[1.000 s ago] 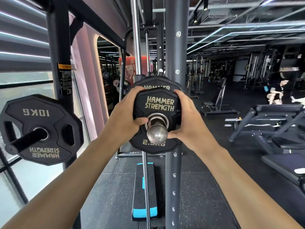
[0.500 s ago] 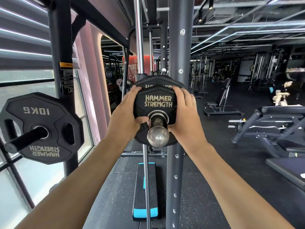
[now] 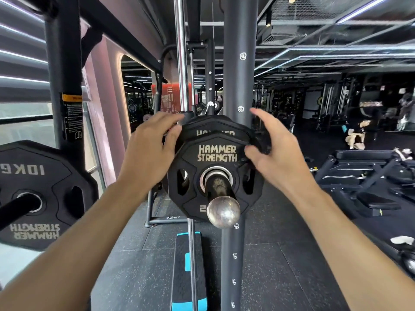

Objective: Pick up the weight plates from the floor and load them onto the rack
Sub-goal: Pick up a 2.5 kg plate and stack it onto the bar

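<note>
A small black "Hammer Strength" weight plate [image 3: 215,167] hangs on a steel storage peg [image 3: 222,209] of the dark rack upright [image 3: 238,63], in front of a larger black plate [image 3: 211,124]. My left hand [image 3: 150,149] hovers at the plates' left edge with relaxed fingers, holding nothing. My right hand [image 3: 271,151] is at their right edge, fingers loosely spread, thumb close to the small plate's rim. A 10 kg plate [image 3: 42,194] sits on another peg at the left.
A blue and black step platform [image 3: 188,270] lies on the rubber floor below the peg. A chrome guide rod [image 3: 182,52] runs vertically beside the upright. Benches [image 3: 368,167] stand at the right, with a person [image 3: 357,135] farther back.
Both hands have let go of the small plate and pulled slightly outward. The plate now sits farther back on the peg against the larger plate.
</note>
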A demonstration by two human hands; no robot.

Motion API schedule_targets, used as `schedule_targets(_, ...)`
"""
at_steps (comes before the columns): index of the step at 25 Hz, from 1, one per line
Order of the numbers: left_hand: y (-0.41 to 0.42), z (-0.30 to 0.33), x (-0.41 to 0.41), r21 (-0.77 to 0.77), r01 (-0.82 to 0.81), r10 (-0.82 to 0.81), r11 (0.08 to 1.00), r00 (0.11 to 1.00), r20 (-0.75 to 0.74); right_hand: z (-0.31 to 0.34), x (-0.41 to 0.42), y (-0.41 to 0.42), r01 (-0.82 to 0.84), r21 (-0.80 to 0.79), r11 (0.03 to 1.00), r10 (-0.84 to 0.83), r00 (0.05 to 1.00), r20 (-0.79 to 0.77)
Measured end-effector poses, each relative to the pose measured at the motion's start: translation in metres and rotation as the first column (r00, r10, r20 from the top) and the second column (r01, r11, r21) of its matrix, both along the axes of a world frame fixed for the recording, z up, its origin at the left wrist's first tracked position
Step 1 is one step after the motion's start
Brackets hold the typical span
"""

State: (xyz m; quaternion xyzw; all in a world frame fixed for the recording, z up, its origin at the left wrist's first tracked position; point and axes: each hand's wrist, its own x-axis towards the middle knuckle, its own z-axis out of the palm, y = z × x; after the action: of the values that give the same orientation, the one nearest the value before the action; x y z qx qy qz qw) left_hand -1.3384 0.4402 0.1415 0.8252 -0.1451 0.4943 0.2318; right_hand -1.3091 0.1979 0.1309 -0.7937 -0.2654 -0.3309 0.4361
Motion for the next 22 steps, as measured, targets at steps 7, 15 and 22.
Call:
schedule_targets(7,0.031,0.039,0.063,0.023,0.205,-0.188,0.979,0.934,-0.304,0.043,0.05,0.0,0.012,-0.145,0.989,-0.022,0.997,-0.068)
schedule_targets(15,0.045,0.05,0.095,-0.04,0.462,-0.397,0.886,0.711,-0.58,0.058,0.096,-0.011,-0.225,-0.374,0.9,0.094,0.936,-0.338)
schedule_targets(22,0.042,0.046,0.106,0.015,0.442,-0.384,0.897,0.794,-0.471,0.038,0.129,-0.02,-0.261,-0.464,0.847,0.237,0.965,-0.111)
